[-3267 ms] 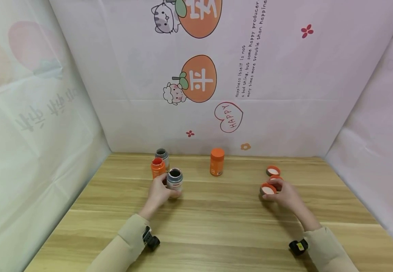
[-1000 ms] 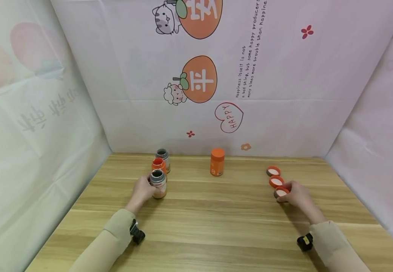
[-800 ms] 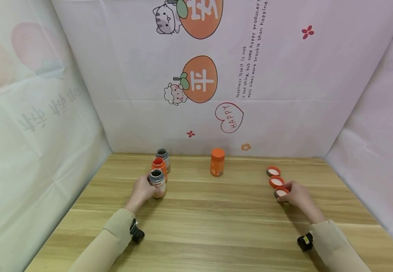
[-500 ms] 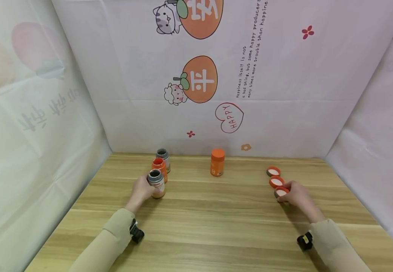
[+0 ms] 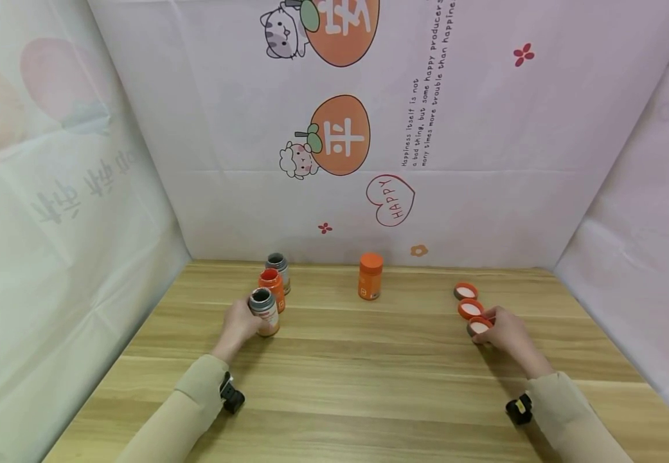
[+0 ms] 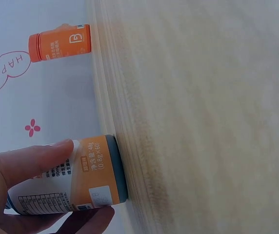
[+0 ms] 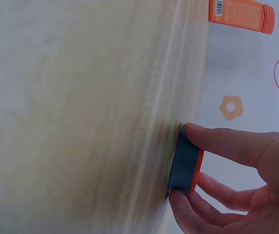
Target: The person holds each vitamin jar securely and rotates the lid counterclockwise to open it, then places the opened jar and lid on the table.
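Observation:
My left hand point(image 5: 238, 325) grips an uncapped supplement bottle point(image 5: 265, 311) with a grey neck and a white-and-orange label. In the left wrist view its thumb and fingers wrap the bottle point(image 6: 93, 175), whose base is at the tabletop. Right behind it stand an open orange bottle point(image 5: 272, 287) and another open grey-necked bottle point(image 5: 278, 271). On the right, my right hand point(image 5: 506, 333) pinches a bottle cap point(image 5: 479, 326), inner side up, grey outside with an orange rim. The right wrist view shows thumb and fingers on the edge of that cap point(image 7: 184, 161), low at the table.
Two more upturned caps, an orange one point(image 5: 470, 309) and a grey-and-orange one point(image 5: 465, 292), lie in a row behind the held cap. A capped orange bottle point(image 5: 370, 276) stands at the back middle of the wooden table point(image 5: 357, 386). Printed white sheets point(image 5: 241, 193) enclose the back and sides.
Since the earliest frame, my left hand has brought its bottle left, in front of the other open ones; lately it shifts only slightly. My right hand moved its cap right, into the row, then stayed.

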`<state>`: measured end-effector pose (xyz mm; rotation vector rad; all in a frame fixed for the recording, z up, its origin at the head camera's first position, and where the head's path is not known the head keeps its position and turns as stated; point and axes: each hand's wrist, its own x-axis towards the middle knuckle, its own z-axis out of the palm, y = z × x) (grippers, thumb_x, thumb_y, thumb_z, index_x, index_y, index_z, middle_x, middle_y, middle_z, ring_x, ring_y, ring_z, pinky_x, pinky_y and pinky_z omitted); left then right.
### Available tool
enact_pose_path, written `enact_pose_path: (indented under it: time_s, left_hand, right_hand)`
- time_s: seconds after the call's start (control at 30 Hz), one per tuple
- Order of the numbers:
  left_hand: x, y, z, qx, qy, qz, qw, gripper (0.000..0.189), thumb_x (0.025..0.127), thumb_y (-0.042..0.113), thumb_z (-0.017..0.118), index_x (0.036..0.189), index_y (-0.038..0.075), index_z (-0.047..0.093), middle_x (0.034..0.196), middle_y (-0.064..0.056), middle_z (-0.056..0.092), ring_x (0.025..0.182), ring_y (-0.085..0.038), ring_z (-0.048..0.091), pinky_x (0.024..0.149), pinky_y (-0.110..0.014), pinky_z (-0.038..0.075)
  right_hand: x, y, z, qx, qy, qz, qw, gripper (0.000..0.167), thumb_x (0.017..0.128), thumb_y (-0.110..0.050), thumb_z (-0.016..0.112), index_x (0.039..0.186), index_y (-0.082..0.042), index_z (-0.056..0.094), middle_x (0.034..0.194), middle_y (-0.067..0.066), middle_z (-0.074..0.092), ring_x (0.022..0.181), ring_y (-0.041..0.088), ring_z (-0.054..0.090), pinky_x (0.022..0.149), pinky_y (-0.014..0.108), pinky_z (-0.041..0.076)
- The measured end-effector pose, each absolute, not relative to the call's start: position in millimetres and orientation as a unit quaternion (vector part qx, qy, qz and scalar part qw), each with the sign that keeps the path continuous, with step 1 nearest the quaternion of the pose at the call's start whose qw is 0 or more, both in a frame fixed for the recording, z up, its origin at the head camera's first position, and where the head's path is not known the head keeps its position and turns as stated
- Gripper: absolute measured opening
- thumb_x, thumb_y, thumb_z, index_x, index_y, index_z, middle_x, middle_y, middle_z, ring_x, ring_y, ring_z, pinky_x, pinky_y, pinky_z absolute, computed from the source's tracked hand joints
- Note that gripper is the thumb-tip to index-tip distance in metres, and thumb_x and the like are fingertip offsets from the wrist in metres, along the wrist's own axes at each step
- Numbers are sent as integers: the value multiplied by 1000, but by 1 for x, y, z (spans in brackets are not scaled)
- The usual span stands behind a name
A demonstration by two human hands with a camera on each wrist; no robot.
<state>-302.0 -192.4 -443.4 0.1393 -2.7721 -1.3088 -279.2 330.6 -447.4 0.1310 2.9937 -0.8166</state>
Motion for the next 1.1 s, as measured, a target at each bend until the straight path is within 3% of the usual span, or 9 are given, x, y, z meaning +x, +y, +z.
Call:
enact_pose_path:
  time_s: [0.67,0.9,1.1]
  left_hand:
    - [-304,-196,-444,46,-908,-414,47,66,60,-2,79,121,-7,54,115,-26,62,109,-40,58,97,-52,42]
    - [-305,-198,-447,28,-914,-402,55,61,61,-1,78,117,-8,56,110,-26,64,104,-40,60,92,-51,45]
    - [-303,-198,-445,27,-910,-412,42,68,64,1,79,125,-8,51,117,-28,60,111,-41,57,95,-52,43]
  right_hand:
    - [-280,332,-449,38,963,-266,20,67,69,-17,81,118,14,47,111,34,55,94,38,54,77,47,45]
    - [-278,332,-448,38,962,-268,19,69,70,-16,81,121,14,45,109,32,56,89,35,55,74,44,45]
    - [-278,333,-448,40,961,-273,20,68,71,-16,81,120,14,45,110,33,55,90,36,55,74,44,46]
